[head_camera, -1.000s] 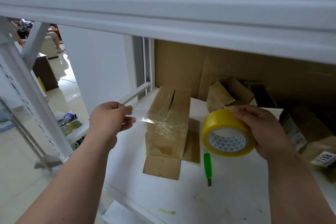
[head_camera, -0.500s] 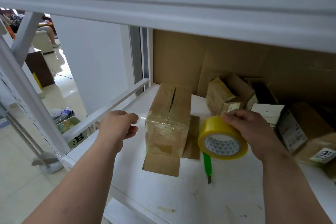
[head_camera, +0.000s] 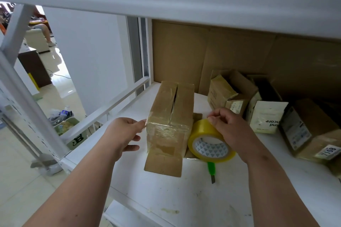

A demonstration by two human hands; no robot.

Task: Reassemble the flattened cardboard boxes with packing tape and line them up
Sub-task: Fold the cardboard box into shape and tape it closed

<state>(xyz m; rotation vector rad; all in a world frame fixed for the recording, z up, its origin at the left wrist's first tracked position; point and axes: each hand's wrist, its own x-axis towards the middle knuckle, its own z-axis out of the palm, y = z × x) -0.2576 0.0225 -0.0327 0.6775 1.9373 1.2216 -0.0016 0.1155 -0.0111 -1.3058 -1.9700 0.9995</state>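
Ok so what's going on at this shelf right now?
A person is taping up a cardboard box standing on a white shelf. The left hand touches the box's near left corner, the right hand grips a yellow tape roll against its right side. A green cutter lies below the roll, more boxes wait right.

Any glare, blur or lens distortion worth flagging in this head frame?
Head view: wide-angle bending curves the upper shelf edge; glare streaks the tape on the cardboard box; the bright floor beyond is washed out; soft overall, the white carton print barely legible.
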